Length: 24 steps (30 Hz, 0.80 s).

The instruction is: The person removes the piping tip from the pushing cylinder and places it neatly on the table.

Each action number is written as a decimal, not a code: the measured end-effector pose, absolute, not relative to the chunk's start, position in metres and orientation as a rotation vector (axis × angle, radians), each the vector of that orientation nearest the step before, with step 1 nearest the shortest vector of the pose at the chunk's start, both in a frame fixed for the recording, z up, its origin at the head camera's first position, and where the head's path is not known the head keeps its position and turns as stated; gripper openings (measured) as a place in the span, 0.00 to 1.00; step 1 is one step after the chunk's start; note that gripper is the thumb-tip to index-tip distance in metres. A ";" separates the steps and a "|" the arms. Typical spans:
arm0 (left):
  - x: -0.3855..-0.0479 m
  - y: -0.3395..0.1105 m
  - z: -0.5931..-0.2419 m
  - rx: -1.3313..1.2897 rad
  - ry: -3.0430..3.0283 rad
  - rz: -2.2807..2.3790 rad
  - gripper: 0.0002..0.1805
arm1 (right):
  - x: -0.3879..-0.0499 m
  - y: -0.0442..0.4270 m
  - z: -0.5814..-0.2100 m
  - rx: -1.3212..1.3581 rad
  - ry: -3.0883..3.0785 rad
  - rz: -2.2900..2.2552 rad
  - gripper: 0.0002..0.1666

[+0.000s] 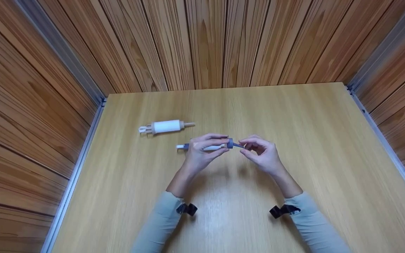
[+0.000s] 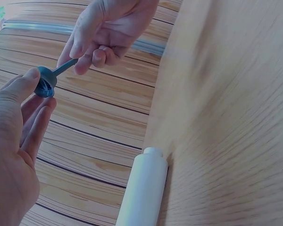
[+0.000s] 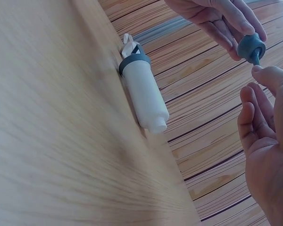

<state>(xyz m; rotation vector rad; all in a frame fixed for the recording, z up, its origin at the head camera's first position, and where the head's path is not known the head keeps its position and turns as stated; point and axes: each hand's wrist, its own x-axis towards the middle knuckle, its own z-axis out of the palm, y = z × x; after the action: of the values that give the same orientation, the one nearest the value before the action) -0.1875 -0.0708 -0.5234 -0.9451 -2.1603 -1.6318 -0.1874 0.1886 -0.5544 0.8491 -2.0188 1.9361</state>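
Both hands hold a small blue nozzle (image 1: 230,143) with a flared, hollow base and a thin stem. Thumb and fingers of the left hand (image 1: 202,149) pinch its wide base. At the stem's tip, the right hand (image 1: 263,154) pinches with thumb and forefinger; the left wrist view shows the stem of the nozzle (image 2: 46,77) between them. Below the left hand, a white syringe-like barrel (image 3: 146,92) lies on its side, a bare short neck pointing right. Its other end has a blue collar and a white looped handle. The left hand partly hides this barrel in the head view.
A second white syringe-like tube (image 1: 167,126) with beige ends lies farther back on the left, its beige nozzle pointing right. The wooden table (image 1: 311,140) is bordered by plank walls (image 1: 206,42) and metal rails (image 1: 72,175).
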 end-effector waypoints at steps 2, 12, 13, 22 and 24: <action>-0.187 -0.071 -0.523 -0.946 -2.158 -1.638 0.13 | -0.187 0.188 -0.554 0.839 -2.019 1.943 0.16; -0.187 -0.071 -0.526 -0.946 -2.152 -1.651 0.13 | -0.188 0.187 -0.556 0.824 -1.981 1.980 0.12; -0.187 -0.071 -0.526 -0.942 -2.154 -1.653 0.13 | -0.188 0.187 -0.555 0.821 -1.977 1.984 0.12; -0.185 -0.071 -0.525 -0.913 -2.187 -1.663 0.14 | -0.188 0.186 -0.549 0.820 -1.968 1.984 0.12; -0.185 -0.070 -0.525 -0.916 -2.188 -1.668 0.14 | -0.188 0.185 -0.549 0.823 -1.974 1.978 0.13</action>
<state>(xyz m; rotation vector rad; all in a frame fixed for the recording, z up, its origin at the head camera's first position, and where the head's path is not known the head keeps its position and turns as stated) -0.1845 -0.0704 -0.5252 -0.9157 -2.1882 -1.6682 -0.1881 0.1854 -0.5489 0.8235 -1.9738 1.9784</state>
